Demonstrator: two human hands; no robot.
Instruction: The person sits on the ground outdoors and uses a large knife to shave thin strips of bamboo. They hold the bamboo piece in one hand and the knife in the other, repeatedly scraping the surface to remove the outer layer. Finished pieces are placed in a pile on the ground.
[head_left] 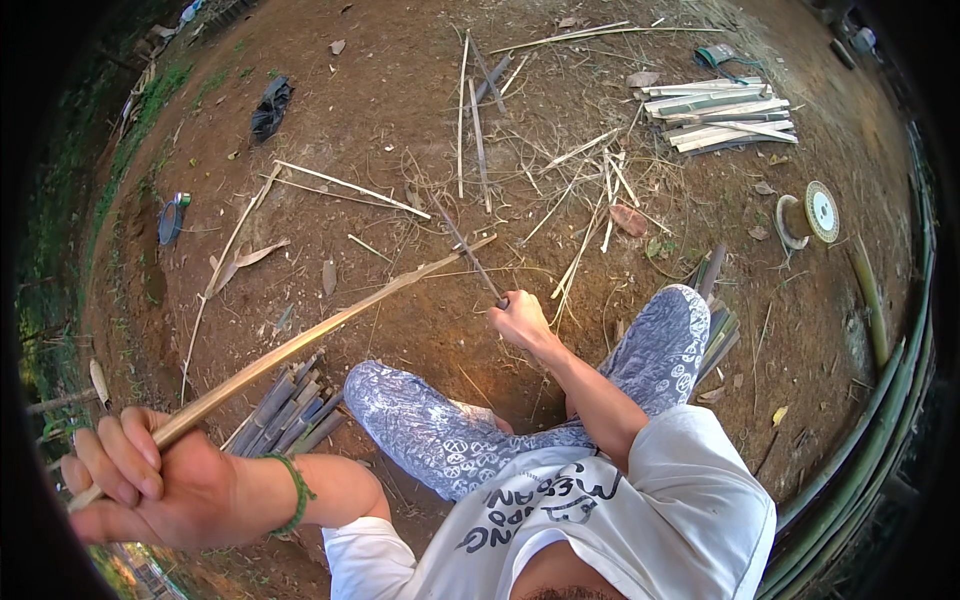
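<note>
Fingers of my left hand (185, 485) wrap round the near end of a long, pale bamboo strip (310, 335), out at the lower left. The strip slants up and away to the middle of the view. My right hand (520, 320) grips a knife (468, 247) by its dark handle, in front of my knees. Its thin blade points away to the upper left and crosses the strip close to its far end; whether the edge bites into it I cannot tell. Beside my left knee lies a bundle of dark bamboo pieces (285, 410); more bamboo pieces (722, 342) lie beside my right knee.
Loose thin strips (478, 140) and shavings litter the brown soil ahead. At the far right lies a stack of split bamboo (715, 118), with a spool (822, 212) nearer. Long green poles (860, 470) curve along the right. Black plastic (270, 108) and a blue round object (172, 220) lie left.
</note>
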